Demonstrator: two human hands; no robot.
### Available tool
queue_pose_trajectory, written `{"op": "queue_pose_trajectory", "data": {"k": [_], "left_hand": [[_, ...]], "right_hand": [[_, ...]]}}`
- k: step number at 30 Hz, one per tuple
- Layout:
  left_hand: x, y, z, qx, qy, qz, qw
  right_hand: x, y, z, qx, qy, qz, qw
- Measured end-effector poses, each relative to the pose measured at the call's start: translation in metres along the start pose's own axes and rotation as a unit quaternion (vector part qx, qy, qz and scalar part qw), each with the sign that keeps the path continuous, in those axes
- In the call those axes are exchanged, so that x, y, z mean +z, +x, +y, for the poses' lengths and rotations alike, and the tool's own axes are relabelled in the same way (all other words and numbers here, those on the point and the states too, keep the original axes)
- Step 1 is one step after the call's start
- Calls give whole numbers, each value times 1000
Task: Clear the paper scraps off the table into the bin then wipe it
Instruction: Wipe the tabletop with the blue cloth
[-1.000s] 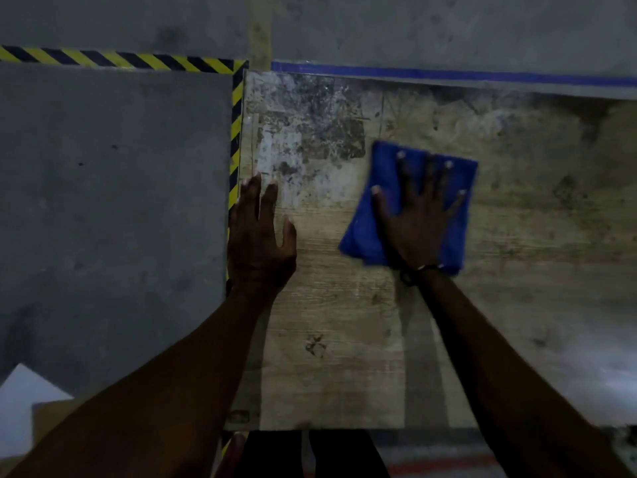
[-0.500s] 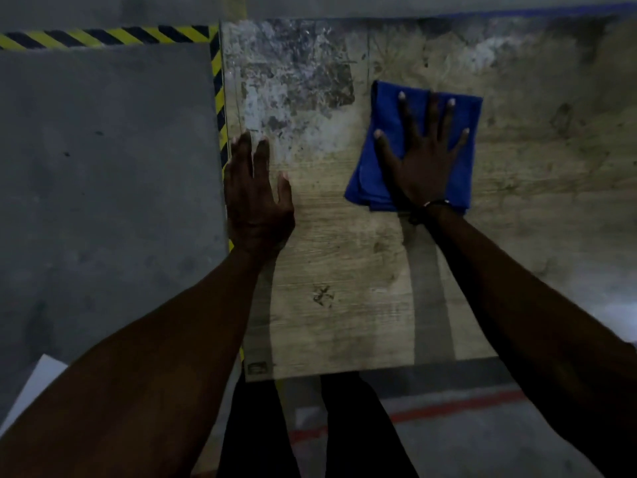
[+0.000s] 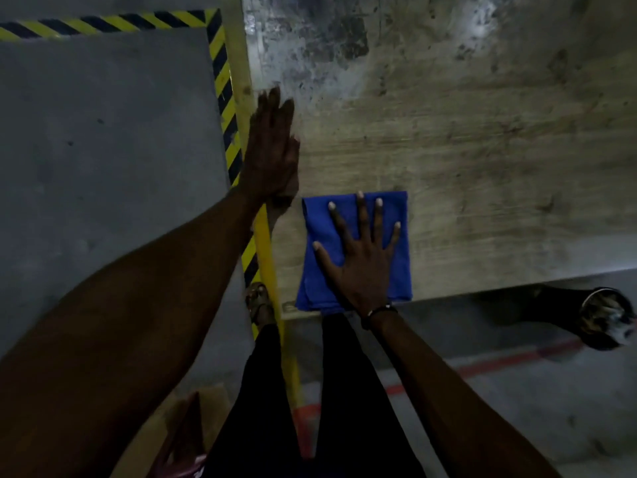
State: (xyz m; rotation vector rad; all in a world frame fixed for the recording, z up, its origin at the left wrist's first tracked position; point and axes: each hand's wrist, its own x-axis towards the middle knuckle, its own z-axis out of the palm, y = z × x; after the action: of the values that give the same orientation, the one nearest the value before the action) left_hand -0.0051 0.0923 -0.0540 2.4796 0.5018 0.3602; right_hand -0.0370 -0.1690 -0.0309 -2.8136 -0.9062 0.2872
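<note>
A folded blue cloth (image 3: 396,257) lies on the worn wooden table (image 3: 465,150), close to its near edge. My right hand (image 3: 362,257) presses flat on the cloth with its fingers spread and straight. My left hand (image 3: 272,150) rests flat along the table's left edge, fingers straight and together. No paper scraps show on the tabletop. A dark round bin (image 3: 606,319) with pale bits inside stands on the floor at the right, below the table's near edge.
Yellow-and-black hazard tape (image 3: 224,98) runs along the floor left of the table. A red line (image 3: 499,363) crosses the grey floor near my legs. Cardboard (image 3: 193,419) lies at the bottom left. My sandalled foot (image 3: 258,301) stands beside the table's corner.
My right hand has drawn the cloth back from the table's middle to its near edge. My left hand stays on the left edge. The view has shifted, bringing the bin into sight.
</note>
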Motion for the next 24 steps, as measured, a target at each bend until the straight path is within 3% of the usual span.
{"op": "queue_pose_trajectory", "data": {"k": [2,6,8,17,24], "left_hand": [[-24,-12,-15,11,-59,-39,997],[-67,-61,-40,-125,-53,76,988],[-81,-88,-49,-138,-44,77,986],[-98,-109,-71,-104,-48,68,991],[-89,-94,-58,-118,-83,87,986]], "right_hand": [[7,-26,-13,6,2,5,1000],[16,-52,-43,29,1,2,1000],[18,-42,-56,33,-7,11,999],[20,137,-89,21,27,51,998],[26,27,-86,15,19,46,999]]}}
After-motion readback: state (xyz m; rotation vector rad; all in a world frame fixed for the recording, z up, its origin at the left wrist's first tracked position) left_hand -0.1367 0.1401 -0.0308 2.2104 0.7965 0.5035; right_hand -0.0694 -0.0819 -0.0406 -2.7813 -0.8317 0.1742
